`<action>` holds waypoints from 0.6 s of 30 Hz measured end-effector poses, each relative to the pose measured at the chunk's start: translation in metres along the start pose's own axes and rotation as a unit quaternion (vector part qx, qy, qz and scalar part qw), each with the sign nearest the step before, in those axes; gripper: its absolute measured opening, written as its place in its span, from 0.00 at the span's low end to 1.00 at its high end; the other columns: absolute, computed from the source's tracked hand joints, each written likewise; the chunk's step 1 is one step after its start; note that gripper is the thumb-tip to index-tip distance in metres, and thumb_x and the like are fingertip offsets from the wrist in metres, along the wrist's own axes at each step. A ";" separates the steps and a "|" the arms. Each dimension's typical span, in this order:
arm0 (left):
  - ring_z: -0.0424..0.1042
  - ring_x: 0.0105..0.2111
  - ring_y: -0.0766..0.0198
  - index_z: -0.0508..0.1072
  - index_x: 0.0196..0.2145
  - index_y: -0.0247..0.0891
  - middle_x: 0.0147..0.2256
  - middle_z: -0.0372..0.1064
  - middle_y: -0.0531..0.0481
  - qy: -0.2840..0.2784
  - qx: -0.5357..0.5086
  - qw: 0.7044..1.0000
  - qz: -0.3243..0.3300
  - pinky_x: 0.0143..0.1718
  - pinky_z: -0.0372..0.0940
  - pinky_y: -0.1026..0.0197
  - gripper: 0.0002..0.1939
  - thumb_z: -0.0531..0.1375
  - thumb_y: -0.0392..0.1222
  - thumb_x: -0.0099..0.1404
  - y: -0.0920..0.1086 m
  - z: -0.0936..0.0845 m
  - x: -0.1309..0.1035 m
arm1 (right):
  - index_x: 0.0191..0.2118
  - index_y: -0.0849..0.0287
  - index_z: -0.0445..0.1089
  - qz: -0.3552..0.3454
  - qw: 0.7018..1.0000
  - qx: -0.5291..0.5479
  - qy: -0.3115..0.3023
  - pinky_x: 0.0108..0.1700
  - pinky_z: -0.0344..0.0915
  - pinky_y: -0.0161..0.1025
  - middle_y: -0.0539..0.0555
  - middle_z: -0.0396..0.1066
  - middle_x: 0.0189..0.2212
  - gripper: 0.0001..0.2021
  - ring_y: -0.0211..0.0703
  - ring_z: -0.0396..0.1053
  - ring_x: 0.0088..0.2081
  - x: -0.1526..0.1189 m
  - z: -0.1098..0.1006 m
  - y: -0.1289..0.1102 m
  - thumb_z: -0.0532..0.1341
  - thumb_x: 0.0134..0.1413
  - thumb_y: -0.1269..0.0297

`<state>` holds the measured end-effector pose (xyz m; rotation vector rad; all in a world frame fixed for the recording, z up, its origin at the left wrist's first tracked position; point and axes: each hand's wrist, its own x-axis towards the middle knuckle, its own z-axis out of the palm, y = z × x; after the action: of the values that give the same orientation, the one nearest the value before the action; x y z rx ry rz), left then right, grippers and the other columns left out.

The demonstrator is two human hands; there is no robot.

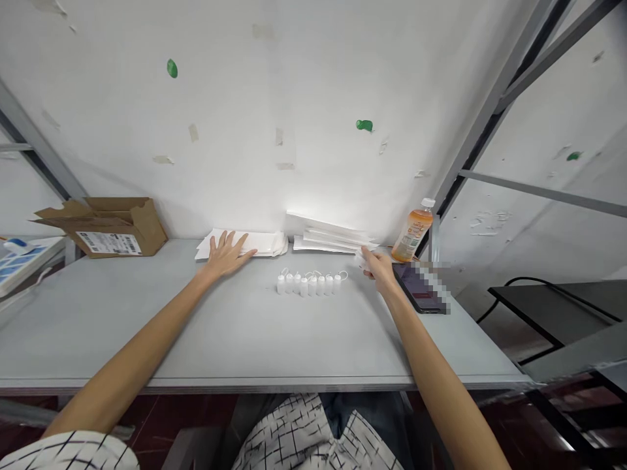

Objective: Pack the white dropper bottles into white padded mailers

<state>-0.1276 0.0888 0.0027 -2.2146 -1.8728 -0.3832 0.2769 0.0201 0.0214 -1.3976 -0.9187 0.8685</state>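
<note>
My left hand [228, 253] lies open, its fingers spread over a stack of white flat paper-like pieces [264, 243] at the back of the table. Closed, my right hand [378, 266] grips a small white thing [361, 260] whose kind I cannot make out. It is beside the right end of a second, looser stack of white sheets [336, 236]. Between my hands, several small white cylinders [312, 286] with thin white loops stand in a row on the grey table [245, 333].
An open cardboard box [117, 225] with a label stands at the back left. Near my right hand are a bottle of orange drink [414, 230] and a dark tablet-like device [416, 287]. A white panel wall [313, 98] closes the back, with metal posts [482, 108] at the sides.
</note>
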 end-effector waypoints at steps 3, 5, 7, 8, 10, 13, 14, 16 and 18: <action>0.47 0.68 0.38 0.63 0.65 0.37 0.65 0.53 0.31 0.096 -0.035 0.993 0.058 0.64 0.41 0.32 0.31 0.45 0.57 0.72 0.018 -0.015 -0.014 | 0.21 0.62 0.66 0.004 0.999 0.046 0.011 0.12 0.45 0.29 0.46 0.59 0.15 0.24 0.27 0.51 0.14 -0.009 0.000 -0.015 0.72 0.40 0.46; 0.51 0.67 0.41 0.67 0.61 0.39 0.64 0.57 0.34 0.154 -0.060 0.980 0.112 0.64 0.44 0.34 0.27 0.47 0.54 0.73 0.033 -0.031 -0.022 | 0.24 0.64 0.70 -0.013 0.998 0.064 -0.003 0.13 0.46 0.29 0.46 0.60 0.17 0.24 0.26 0.52 0.15 -0.016 0.000 -0.025 0.74 0.36 0.46; 0.56 0.64 0.44 0.71 0.57 0.41 0.61 0.62 0.37 0.204 -0.090 0.962 0.158 0.64 0.48 0.37 0.22 0.50 0.52 0.73 0.051 -0.049 -0.030 | 0.27 0.64 0.72 -0.037 0.996 0.076 -0.014 0.14 0.48 0.29 0.44 0.58 0.18 0.25 0.25 0.50 0.15 -0.025 0.001 -0.034 0.75 0.33 0.46; 0.60 0.62 0.46 0.72 0.55 0.41 0.59 0.64 0.38 0.226 -0.107 0.952 0.175 0.63 0.52 0.39 0.20 0.51 0.50 0.73 0.060 -0.057 -0.034 | 0.29 0.64 0.73 -0.054 0.995 0.082 -0.020 0.14 0.49 0.29 0.43 0.56 0.17 0.25 0.25 0.49 0.15 -0.031 0.003 -0.037 0.75 0.33 0.47; 0.67 0.56 0.51 0.74 0.51 0.39 0.53 0.70 0.39 0.260 -0.149 0.931 0.209 0.58 0.60 0.45 0.17 0.52 0.47 0.73 0.080 -0.071 -0.042 | 0.30 0.61 0.72 -0.093 0.991 0.086 -0.033 0.15 0.49 0.28 0.40 0.52 0.15 0.24 0.25 0.46 0.16 -0.042 0.007 -0.043 0.75 0.34 0.48; 0.73 0.44 0.57 0.75 0.46 0.38 0.43 0.75 0.43 0.278 -0.218 0.901 0.251 0.48 0.67 0.54 0.13 0.54 0.43 0.72 0.109 -0.083 -0.054 | 0.28 0.59 0.66 -0.137 0.986 0.052 -0.079 0.15 0.49 0.29 0.41 0.57 0.17 0.23 0.27 0.49 0.16 -0.062 0.019 -0.047 0.75 0.36 0.49; 0.73 0.42 0.59 0.75 0.45 0.37 0.41 0.76 0.43 0.274 -0.244 0.892 0.263 0.45 0.68 0.56 0.12 0.54 0.42 0.72 0.118 -0.084 -0.058 | 0.27 0.59 0.65 -0.147 0.983 0.030 -0.103 0.15 0.50 0.30 0.43 0.61 0.19 0.23 0.27 0.51 0.16 -0.069 0.024 -0.047 0.75 0.37 0.49; 0.73 0.36 0.63 0.75 0.45 0.36 0.38 0.76 0.45 0.253 -0.298 0.877 0.280 0.38 0.68 0.61 0.11 0.55 0.42 0.72 0.131 -0.083 -0.064 | 0.26 0.59 0.64 -0.157 0.975 -0.007 -0.158 0.15 0.51 0.31 0.46 0.65 0.21 0.23 0.28 0.54 0.16 -0.080 0.033 -0.046 0.74 0.38 0.48; 0.69 0.27 0.69 0.74 0.45 0.36 0.33 0.75 0.48 0.233 -0.346 0.858 0.300 0.29 0.66 0.66 0.12 0.55 0.43 0.72 0.140 -0.079 -0.069 | 0.27 0.59 0.67 -0.157 0.963 -0.034 -0.216 0.16 0.52 0.32 0.47 0.67 0.23 0.22 0.29 0.56 0.16 -0.089 0.039 -0.045 0.74 0.38 0.48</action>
<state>-0.0053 -0.0247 0.0551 -2.6168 -0.7757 -1.4741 0.2027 -0.0452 0.0633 -1.0929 -1.4725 0.9192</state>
